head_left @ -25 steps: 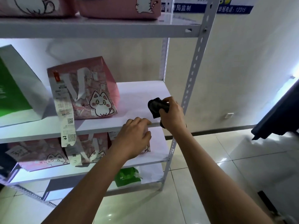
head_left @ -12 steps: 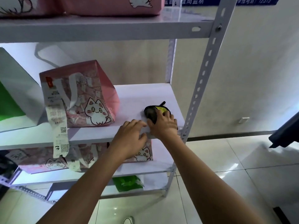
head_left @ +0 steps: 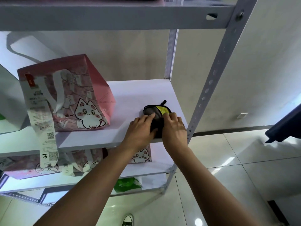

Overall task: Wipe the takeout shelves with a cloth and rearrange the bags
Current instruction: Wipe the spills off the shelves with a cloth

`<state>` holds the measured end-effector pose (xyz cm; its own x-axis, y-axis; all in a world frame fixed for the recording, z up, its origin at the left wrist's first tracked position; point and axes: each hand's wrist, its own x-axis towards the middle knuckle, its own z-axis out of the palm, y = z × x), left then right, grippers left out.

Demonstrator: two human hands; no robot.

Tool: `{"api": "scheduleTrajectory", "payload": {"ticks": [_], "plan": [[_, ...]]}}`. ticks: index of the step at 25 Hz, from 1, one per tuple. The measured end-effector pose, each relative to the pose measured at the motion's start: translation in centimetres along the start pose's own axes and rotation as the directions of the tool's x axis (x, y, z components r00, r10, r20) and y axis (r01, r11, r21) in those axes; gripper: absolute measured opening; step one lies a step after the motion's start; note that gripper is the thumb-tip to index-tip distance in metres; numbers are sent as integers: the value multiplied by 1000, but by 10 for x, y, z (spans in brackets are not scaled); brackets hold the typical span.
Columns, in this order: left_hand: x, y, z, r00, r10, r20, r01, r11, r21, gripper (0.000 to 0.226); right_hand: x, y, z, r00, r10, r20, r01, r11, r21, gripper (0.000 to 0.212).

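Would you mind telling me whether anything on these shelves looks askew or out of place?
The long receipt on the pink cat bag hangs past the shelf edge, covering the bags below. Nothing else stands out.
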<state>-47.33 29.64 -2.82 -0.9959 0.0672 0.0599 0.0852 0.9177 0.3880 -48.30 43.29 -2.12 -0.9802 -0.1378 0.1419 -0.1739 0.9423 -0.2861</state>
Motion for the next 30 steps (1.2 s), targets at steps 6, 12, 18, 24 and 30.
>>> {"api": "scheduleTrajectory", "payload": {"ticks": [6,12,18,24,30], "plan": [[37,-1,13,997,67,32,-69,996,63,74,18,-4,0,992,104,70,-95,989,-112,39],[53,14,31,998,55,-34,-52,994,95,73,51,-1,-7,958,237,161,-219,968,-123,38],[54,14,27,999,39,-13,-38,995,88,69,58,2,-5,952,247,183,-238,969,-68,40],[35,10,6,1000,29,4,-29,999,37,57,45,6,-10,979,136,149,-137,991,-2,40],[-8,5,-30,997,-7,-78,7,1000,2,46,18,-6,-17,1000,6,24,-7,999,34,43]]}}
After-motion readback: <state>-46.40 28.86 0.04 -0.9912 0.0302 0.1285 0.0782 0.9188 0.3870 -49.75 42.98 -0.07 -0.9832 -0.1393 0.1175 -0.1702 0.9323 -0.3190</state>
